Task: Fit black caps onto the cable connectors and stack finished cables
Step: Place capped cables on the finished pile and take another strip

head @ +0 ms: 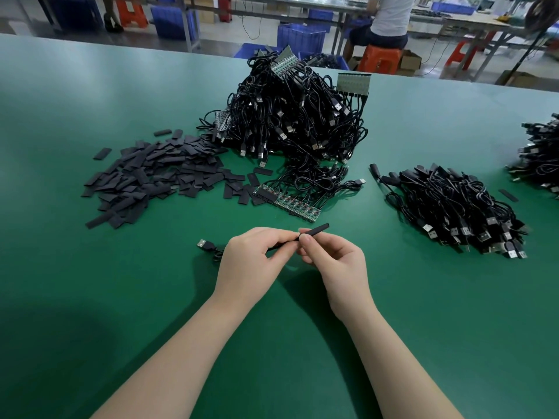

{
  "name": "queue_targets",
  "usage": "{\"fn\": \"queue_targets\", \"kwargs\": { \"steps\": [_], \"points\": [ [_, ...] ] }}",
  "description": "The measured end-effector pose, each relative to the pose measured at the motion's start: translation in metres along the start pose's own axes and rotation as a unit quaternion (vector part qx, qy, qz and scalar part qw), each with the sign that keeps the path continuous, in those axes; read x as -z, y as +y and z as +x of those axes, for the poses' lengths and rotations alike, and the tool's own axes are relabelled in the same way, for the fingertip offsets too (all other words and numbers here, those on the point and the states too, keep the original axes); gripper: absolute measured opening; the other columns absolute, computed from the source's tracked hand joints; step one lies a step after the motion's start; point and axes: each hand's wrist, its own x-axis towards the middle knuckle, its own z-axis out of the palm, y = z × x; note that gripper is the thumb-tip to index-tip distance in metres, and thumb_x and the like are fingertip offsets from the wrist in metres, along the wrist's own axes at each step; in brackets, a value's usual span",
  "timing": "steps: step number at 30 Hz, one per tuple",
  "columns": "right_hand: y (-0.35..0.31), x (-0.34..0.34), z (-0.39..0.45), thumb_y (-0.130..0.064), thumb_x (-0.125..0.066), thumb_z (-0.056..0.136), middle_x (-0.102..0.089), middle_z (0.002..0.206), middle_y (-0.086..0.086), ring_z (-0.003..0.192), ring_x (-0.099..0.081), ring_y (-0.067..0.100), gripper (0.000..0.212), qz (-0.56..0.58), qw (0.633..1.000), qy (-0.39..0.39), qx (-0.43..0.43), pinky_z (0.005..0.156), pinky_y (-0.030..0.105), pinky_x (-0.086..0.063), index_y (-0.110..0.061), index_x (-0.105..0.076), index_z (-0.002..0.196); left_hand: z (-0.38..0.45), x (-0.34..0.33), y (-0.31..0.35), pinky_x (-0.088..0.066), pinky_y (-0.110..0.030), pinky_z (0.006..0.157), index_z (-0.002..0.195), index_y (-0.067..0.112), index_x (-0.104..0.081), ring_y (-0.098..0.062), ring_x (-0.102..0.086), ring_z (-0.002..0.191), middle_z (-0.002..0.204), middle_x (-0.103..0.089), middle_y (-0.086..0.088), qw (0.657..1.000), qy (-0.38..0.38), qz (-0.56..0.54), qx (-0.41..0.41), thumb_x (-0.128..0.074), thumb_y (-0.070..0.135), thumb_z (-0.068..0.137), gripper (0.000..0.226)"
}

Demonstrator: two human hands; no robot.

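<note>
Green matting covers the wide work table (90, 282), and beyond its far edge stand blue crates (301, 36), orange stools (379, 57) and a seated person (390, 16) at another bench. Near the middle of the table, both hands meet over the mat: the right hand (335, 261) pinches a black cap (316, 230) between thumb and forefinger, its other fingers curled beneath, and the cap's far end sticks out past the fingertips, tilted up and to the right. The left hand (251, 258) pinches the cable (216, 252) at its connector end, fingers curled round it, right where the cap's near end meets the fingertips; whether the connector is already inside the cap cannot be told, since the fingers cover the joint. The cable trails left under the left hand to its USB plug (202, 244), which lies on the mat. Just beyond the hands lies a strip of small green circuit boards (287, 204) with cables attached, at the foot of a tall tangled heap of uncapped cables (290, 116). To the left of that heap spreads a loose pile of flat black caps (151, 173). To the right sits a lower stack of finished cables (453, 210), plugs pointing toward the near edge, and another bundle of cables (541, 152) shows at the right border. The held cap is a matte black, narrow sleeve, seen edge-on.
</note>
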Motion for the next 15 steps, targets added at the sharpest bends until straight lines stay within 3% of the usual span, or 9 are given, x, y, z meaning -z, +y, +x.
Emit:
{"fn": "queue_targets", "kwargs": {
  "steps": [11,15],
  "points": [
    [0.0004,-0.0001,-0.0009,-0.019,-0.072,0.085,-0.073,0.075,-0.004,0.071,-0.065,0.005,0.013,0.008,0.999,-0.034,-0.023,0.069,0.019,-0.052,-0.026,-0.079,0.077,-0.0012,0.002,-0.0002,-0.049,-0.011,0.08,0.099,0.021,-0.078,0.003,-0.065,0.089,0.092,-0.073,0.014,1.0,0.016,-0.005,-0.026,-0.072,0.015,0.082,0.019],
    [-0.002,-0.0006,-0.0018,-0.012,-0.071,0.089,-0.075,0.084,-0.006,0.074,-0.066,0.006,0.018,0.024,1.0,-0.001,0.009,0.07,0.016,-0.052,-0.027,-0.077,0.098,-0.0003,-0.0013,-0.0013,-0.05,-0.012,0.082,0.099,0.018,-0.078,0.0,-0.066,0.091,0.094,-0.074,0.01,0.999,0.031,0.005,-0.021,-0.075,0.008,0.081,0.021]
  ]
}}
